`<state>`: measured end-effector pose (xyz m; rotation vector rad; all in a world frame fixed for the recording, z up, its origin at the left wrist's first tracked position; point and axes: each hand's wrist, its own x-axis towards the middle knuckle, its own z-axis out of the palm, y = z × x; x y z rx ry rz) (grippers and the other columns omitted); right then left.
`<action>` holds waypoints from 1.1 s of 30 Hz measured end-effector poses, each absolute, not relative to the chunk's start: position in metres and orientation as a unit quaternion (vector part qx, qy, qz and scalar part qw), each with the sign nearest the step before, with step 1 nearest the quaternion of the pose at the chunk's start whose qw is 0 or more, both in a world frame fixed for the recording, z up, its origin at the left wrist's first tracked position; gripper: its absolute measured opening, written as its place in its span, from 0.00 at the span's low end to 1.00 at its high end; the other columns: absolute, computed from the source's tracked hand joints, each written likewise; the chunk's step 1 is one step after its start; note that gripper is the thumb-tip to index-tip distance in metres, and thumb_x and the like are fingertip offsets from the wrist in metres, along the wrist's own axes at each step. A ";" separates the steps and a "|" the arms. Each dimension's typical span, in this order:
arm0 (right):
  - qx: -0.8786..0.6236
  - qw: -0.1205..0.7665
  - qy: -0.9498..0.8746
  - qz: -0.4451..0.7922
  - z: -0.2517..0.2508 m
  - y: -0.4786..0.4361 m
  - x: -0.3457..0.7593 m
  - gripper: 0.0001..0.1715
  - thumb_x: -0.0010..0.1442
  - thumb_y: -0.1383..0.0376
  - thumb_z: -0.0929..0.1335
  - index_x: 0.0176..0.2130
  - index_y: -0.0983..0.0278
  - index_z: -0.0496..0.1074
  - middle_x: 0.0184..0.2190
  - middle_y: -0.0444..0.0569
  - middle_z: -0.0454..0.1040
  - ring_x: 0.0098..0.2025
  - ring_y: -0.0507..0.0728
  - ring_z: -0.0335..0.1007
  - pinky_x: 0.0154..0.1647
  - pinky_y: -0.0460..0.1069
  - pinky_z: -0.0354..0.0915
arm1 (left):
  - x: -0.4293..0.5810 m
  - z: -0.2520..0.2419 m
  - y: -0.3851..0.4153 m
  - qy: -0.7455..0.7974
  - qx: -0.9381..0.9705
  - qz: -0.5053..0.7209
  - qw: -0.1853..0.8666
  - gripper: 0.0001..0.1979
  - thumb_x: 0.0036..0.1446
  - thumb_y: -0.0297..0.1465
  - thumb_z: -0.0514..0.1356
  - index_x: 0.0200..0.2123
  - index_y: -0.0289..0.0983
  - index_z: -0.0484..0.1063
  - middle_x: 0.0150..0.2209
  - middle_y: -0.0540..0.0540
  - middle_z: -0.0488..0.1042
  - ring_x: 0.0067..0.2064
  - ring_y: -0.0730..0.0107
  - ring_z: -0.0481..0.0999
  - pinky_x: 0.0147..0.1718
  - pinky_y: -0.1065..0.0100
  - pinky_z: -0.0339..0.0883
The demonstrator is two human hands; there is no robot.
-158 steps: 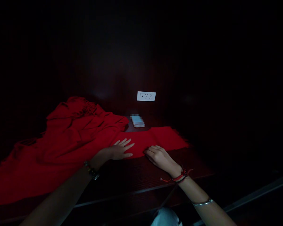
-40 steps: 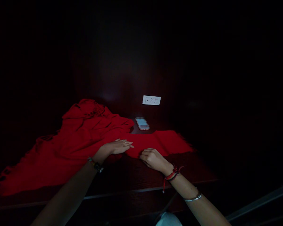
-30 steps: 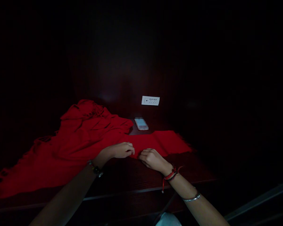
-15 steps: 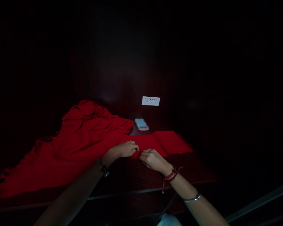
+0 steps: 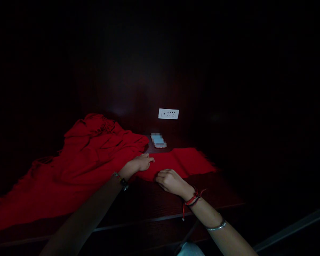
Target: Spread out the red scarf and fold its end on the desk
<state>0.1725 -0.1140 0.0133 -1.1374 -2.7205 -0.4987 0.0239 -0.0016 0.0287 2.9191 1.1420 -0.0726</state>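
Note:
A red fringed scarf (image 5: 77, 177) lies over the dark wooden surface. Its left part is rumpled into a heap, while a narrower, flatter strip stretches to the right. My left hand (image 5: 141, 163) rests palm down on the strip near its far edge, one finger sticking out to the right; the other fingers are partly hidden. My right hand (image 5: 170, 181) is closed at the strip's near edge, its curled fingers pinching the red cloth. Bracelets circle both my wrists.
A phone (image 5: 158, 140) with a blurred-out screen lies behind the strip, beside the heap. A white socket panel (image 5: 169, 113) is set in the dark back panel. The wooden surface (image 5: 138, 209) ends in a front edge close to me. The surroundings are very dark.
My left hand has slid a little away from me and to the left over the cloth. My right hand stays at the near edge. The view has shifted slightly.

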 end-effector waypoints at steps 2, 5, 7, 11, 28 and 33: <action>-0.378 0.074 -0.907 -0.172 0.014 -0.114 0.173 0.09 0.59 0.69 0.60 0.31 0.65 0.68 0.27 0.46 0.69 0.31 0.52 0.63 0.32 0.46 0.56 | 0.027 0.031 0.012 0.390 0.921 -0.027 -0.001 0.19 0.51 0.23 0.49 0.47 0.36 0.66 0.47 0.37 0.66 0.46 0.57 0.66 0.41 0.62 0.61; -0.378 0.076 -0.905 -0.178 0.013 -0.113 0.173 0.08 0.59 0.69 0.60 0.31 0.65 0.68 0.27 0.46 0.69 0.31 0.52 0.63 0.32 0.46 0.56 | 0.032 0.034 0.021 0.396 0.918 -0.018 -0.008 0.18 0.52 0.23 0.49 0.47 0.35 0.66 0.48 0.35 0.66 0.46 0.55 0.67 0.40 0.61 0.61; -0.380 0.078 -0.904 -0.178 0.013 -0.113 0.173 0.08 0.58 0.69 0.61 0.30 0.65 0.68 0.27 0.46 0.69 0.31 0.52 0.63 0.32 0.46 0.56 | 0.036 0.033 0.020 0.369 0.929 -0.004 -0.008 0.18 0.55 0.25 0.47 0.49 0.36 0.65 0.51 0.37 0.63 0.49 0.58 0.65 0.43 0.62 0.60; -0.384 0.076 -0.904 -0.171 0.012 -0.113 0.173 0.08 0.58 0.69 0.61 0.31 0.65 0.68 0.27 0.46 0.69 0.31 0.52 0.63 0.32 0.46 0.56 | 0.037 0.021 0.016 0.279 0.958 -0.033 0.059 0.19 0.59 0.34 0.46 0.54 0.41 0.59 0.57 0.44 0.56 0.57 0.63 0.55 0.52 0.63 0.50; -0.399 0.075 -0.901 -0.152 0.014 -0.114 0.172 0.08 0.59 0.69 0.60 0.32 0.65 0.67 0.28 0.48 0.70 0.31 0.52 0.64 0.33 0.46 0.56 | 0.011 0.026 0.020 0.305 0.950 0.067 0.017 0.23 0.60 0.35 0.44 0.57 0.34 0.52 0.61 0.41 0.44 0.61 0.63 0.43 0.57 0.62 0.39; -0.418 0.087 -0.888 -0.169 0.013 -0.113 0.173 0.08 0.59 0.69 0.60 0.33 0.65 0.67 0.28 0.48 0.70 0.30 0.51 0.64 0.33 0.46 0.56 | -0.019 0.030 -0.018 0.271 0.955 0.023 0.117 0.24 0.60 0.41 0.43 0.57 0.36 0.53 0.60 0.41 0.49 0.60 0.64 0.48 0.55 0.65 0.46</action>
